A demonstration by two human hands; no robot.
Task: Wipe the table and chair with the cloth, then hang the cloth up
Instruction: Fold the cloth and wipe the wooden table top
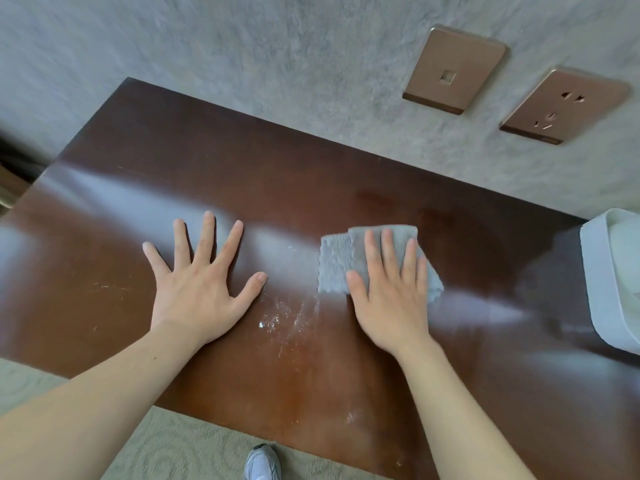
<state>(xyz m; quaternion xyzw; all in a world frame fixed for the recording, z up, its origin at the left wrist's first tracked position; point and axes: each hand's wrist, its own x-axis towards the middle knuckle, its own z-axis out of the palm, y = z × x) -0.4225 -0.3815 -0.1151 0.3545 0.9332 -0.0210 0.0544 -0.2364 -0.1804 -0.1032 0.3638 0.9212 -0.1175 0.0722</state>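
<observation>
Flat on the cloth (349, 258) is the right hand (389, 296), fingers straight and close together, palm down, pressing the grey fabric onto the bench (242, 161); I see no pinch, only a flat press. Over on the other side I have the left hand (201, 292) splayed wide, all five fingers spread, palm down on bare wood and holding nothing, well apart from the cloth.

At the right edge of my view a white container (602, 282) stands on the bench near the cloth hand without touching it; something pale sits inside, but I cannot tell what.

I read the cloth as folded, lying flat right of centre on the bench, its long axis running roughly left to right across my view, with a lighter, ribbed flap sticking out past the thumb side of the hand. White crumbs and powder (287, 317) streak the dark wood between the two hands, just below the cloth's near left corner.
</observation>
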